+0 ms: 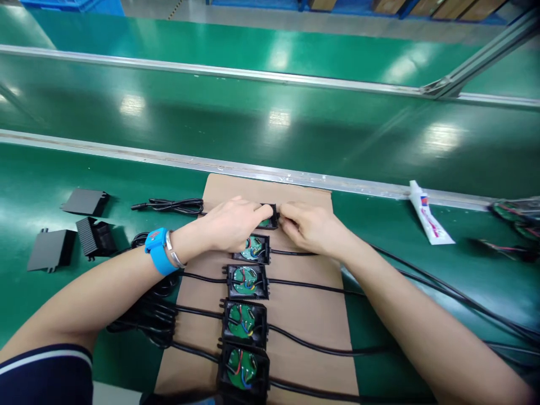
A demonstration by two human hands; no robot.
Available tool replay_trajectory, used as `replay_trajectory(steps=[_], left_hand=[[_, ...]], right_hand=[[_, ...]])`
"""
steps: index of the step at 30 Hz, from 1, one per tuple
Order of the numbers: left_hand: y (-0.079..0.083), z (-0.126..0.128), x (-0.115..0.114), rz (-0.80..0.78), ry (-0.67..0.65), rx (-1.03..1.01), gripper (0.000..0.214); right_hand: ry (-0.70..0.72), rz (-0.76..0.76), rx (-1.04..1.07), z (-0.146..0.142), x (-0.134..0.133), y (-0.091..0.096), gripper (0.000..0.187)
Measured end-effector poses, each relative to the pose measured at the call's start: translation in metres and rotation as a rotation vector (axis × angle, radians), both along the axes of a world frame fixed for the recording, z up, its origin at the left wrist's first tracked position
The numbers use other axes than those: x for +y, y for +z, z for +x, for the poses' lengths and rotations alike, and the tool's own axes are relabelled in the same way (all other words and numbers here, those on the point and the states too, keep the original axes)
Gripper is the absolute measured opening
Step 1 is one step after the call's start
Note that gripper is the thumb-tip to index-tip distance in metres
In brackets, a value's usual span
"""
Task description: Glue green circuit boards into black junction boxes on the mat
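At the far end of a column of open black plastic housings, my left hand (234, 222) is closed over the top housing (273, 220), fingers covering most of it. My right hand (310, 228) pinches at that housing's right end, where a cable would enter; the exact piece between its fingertips is hidden. Just below sits a second housing (264, 253), partly under my left hand. Inside the third housing (265, 289), a green circuit board (244, 280) shows with red and blue wires. Black cables (312, 286) run out from both sides of the lower housings.
A cardboard sheet (312, 332) lies under the housings on the green table. Dark grey covers (53, 250) and a ribbed black part (95, 237) are at left, near coiled cables (175, 206). At right are a white tube (428, 216) and loose wired boards (517, 216). A metal rail (169, 159) crosses behind.
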State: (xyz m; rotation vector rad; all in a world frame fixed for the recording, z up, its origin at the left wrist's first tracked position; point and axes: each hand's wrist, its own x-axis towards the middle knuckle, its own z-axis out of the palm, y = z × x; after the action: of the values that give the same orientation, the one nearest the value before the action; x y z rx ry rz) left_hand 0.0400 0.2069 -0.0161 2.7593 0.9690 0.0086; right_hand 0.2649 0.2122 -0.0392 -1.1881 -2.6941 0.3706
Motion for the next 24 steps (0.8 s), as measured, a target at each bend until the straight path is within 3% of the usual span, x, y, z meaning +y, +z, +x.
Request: replay_trajectory(steps=[4, 8, 12, 17, 24], left_hand=[[-0.001, 0.005, -0.004, 0.071, -0.008, 0.015, 0.043], [0.002, 0.008, -0.007, 0.104, -0.002, 0.056, 0.041], [0.002, 0.003, -0.009, 0.08, 0.032, 0.032, 0.049], [0.0, -0.002, -0.008, 0.138, 0.029, 0.029, 0.055], [0.006, 0.011, -0.012, 0.194, 0.012, 0.165, 0.046]], right_hand=[[-0.038, -0.03, -0.196, -0.006, 0.001, 0.002, 0.018], [-0.133, 0.017, -0.215, -0.009, -0.005, -0.001, 0.024], [-0.089, 0.1, -0.006, -0.004, -0.003, -0.011, 0.024], [-0.08, 0.01, 0.393, 0.003, 0.01, -0.022, 0.017], [-0.048, -0.033, 0.507, -0.002, 0.011, -0.018, 0.014]])
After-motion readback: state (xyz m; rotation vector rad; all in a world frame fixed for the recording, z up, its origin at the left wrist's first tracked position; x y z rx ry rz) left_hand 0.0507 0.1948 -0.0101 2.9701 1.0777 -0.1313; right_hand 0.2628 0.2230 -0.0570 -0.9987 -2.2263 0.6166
